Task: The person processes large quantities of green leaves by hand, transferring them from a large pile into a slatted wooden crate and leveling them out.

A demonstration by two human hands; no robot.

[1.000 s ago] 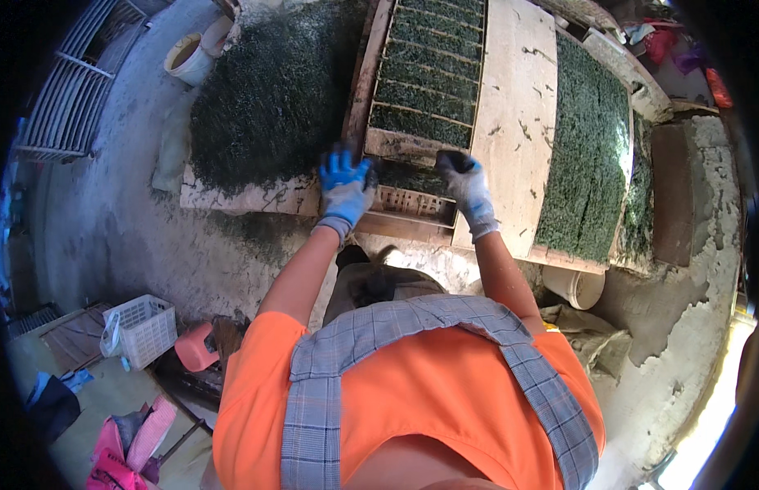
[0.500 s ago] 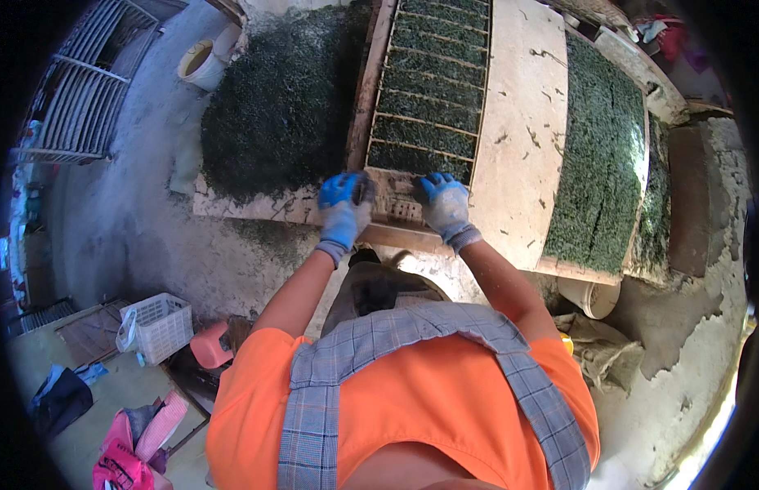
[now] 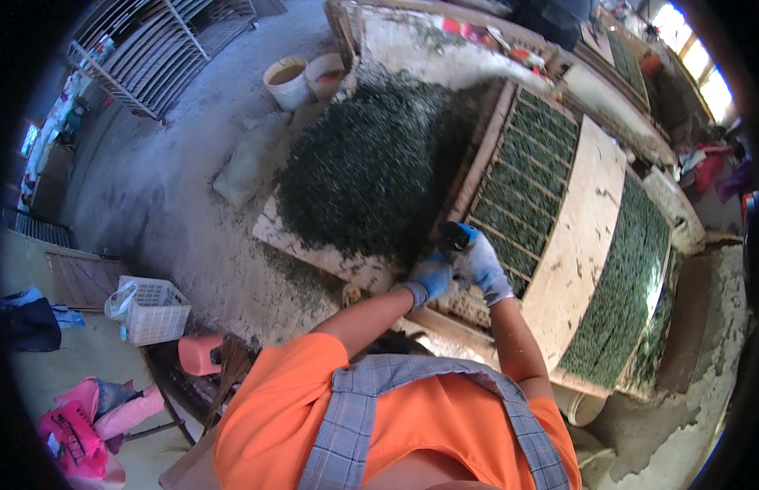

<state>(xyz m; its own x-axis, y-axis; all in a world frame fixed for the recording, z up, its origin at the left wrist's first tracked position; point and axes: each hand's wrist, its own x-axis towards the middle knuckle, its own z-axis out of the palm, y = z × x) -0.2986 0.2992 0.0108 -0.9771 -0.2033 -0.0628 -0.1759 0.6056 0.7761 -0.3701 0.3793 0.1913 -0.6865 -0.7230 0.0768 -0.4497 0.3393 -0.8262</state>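
Note:
My left hand, in a blue and pale work glove, is at the near edge of the worktable, by the lower end of a wooden rail. Close against it, my right hand, gloved alike, has its fingers curled near a dark patch; whether that is glove or a held thing is unclear. The left fingers are mostly hidden. Right of the rail lies a slatted frame with dark green shredded material between its slats. A large heap of the same material spreads to the left.
A pale board strewn with scraps lies right of the frame, then a green-covered panel. Two buckets stand beyond the heap. A metal rack is at far left. Behind me are a white basket and a pink container.
Both hands left their separate places at the slatted frame's near end and came together beside the rail. The head view has turned left, showing more floor and buckets.

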